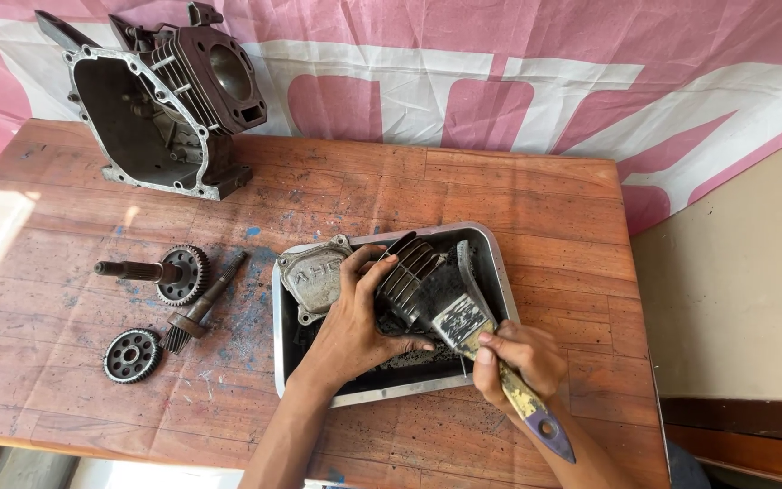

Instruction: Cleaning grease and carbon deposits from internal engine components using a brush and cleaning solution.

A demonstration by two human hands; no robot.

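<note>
At the far left of the wooden table point(500, 195), a loose gear point(131, 355) lay flat. Just above it rested a geared shaft point(166, 270), and beside that a second, slimmer shaft point(205, 303) lying at a slant. Behind them, near the pink and white banner point(500, 91), stood an engine crankcase point(165, 109) with its finned cylinder bore facing up, well apart from the work.

Toward the middle sat a metal tray point(500, 272) holding dark, grimy liquid. A grey cover plate point(314, 276) leaned in its left end. The left hand point(355, 321) was closed around a finned cylinder head point(414, 272), tilting it over the tray. To the right, the right hand point(522, 358) was clenched on the handle of a paintbrush point(481, 349), whose bristles pressed against the head's side.

Judging by the scene, the cleaning looked part-done: the head remained dark with grime, the cover plate seemed dull and dirty, and the gears, shafts and crankcase sat outside the tray, whether washed or not I could not tell.
</note>
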